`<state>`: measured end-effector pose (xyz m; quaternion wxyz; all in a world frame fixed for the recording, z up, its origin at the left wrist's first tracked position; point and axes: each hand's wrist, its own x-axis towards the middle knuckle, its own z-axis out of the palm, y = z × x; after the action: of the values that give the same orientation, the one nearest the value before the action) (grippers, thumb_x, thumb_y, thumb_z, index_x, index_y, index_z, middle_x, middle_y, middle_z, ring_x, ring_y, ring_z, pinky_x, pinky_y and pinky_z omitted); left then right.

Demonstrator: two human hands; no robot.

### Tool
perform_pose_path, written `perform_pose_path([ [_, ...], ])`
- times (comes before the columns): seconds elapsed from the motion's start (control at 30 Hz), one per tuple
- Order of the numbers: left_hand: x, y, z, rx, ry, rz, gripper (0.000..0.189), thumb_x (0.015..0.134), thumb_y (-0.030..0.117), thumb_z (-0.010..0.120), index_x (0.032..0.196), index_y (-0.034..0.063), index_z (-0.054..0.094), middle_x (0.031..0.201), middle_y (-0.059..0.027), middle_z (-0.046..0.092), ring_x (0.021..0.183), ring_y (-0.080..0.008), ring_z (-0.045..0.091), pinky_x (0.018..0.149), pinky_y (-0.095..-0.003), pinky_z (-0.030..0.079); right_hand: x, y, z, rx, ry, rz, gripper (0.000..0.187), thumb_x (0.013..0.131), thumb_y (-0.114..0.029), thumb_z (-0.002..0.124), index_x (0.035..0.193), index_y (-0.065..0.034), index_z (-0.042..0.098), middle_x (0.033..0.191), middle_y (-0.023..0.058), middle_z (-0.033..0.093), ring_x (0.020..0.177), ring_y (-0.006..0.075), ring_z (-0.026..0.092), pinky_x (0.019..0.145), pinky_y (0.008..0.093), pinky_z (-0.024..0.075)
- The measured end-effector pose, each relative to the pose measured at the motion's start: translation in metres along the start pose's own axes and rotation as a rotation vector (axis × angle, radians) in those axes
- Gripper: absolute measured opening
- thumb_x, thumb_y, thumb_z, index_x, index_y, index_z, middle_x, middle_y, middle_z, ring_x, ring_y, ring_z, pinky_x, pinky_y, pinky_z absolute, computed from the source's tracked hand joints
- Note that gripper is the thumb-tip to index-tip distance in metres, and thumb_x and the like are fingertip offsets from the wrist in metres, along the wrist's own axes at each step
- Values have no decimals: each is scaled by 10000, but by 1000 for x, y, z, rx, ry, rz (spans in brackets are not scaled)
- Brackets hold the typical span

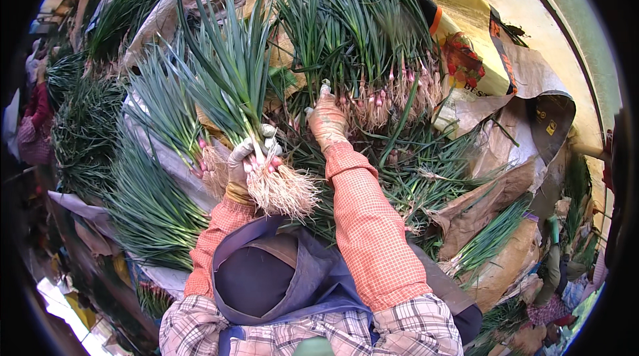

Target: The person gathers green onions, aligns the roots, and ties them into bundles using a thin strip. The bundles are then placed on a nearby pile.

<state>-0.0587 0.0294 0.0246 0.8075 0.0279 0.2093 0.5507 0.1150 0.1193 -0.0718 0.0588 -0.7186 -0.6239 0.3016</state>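
My left hand (252, 149), in a dirty glove, is closed around a bunch of spring onions (252, 106); its pinkish bulbs and pale roots point towards me, its green leaves away. My right hand (327, 116), also gloved, reaches to the near left end of a large pile of spring onions (344, 21). The fingertips touch the stem bases there; whether they grip any stem is hidden. A smaller bunch with pink bulbs (172, 111) lies left of my left hand. Nearer me on the left is another sheaf of green onions (155, 206).
Loose leaves and trimmings (419, 181) cover the ground on the right. A printed yellow sack (464, 21) lies at the upper right, with brown sacking (491, 201) below it. One small bunch (491, 241) rests at the lower right. Co-workers (37, 121) (549, 296) are at both sides.
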Motion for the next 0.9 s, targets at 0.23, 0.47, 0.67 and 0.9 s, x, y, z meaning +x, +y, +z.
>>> perform_pose_path([
  [0.23,-3,1,-13,-51,-27,-6,509,819,219,584,1217,-71,453,861,-141,557,741,-236,535,688,-351,503,-27,87,-24,544,77,-392,397,855,-204,603,1202,-43,495,1010,93,641,934,197,625,826,300,482],
  [0.47,-7,-14,-12,90,88,-155,545,825,182,547,1256,-123,413,1259,-291,481,1119,-344,538,859,-429,518,-91,51,-65,1373,-621,17,223,918,-135,529,1074,-4,620,959,34,642,808,89,567,697,221,451],
  [0.67,-8,-30,-60,105,165,-267,348,830,181,565,1100,-38,566,1051,-229,609,891,-339,600,707,-439,507,-123,41,-9,1136,-451,-36,214,942,-177,496,1004,-17,624,833,55,666,635,103,592,539,229,460],
  [0.9,-8,-25,-61,84,213,-265,381,837,168,549,1164,-25,526,1103,-275,568,893,-370,589,817,-490,481,-113,22,-60,821,-629,77,214,907,-189,568,1064,-57,630,785,9,644,620,83,532,565,243,445],
])
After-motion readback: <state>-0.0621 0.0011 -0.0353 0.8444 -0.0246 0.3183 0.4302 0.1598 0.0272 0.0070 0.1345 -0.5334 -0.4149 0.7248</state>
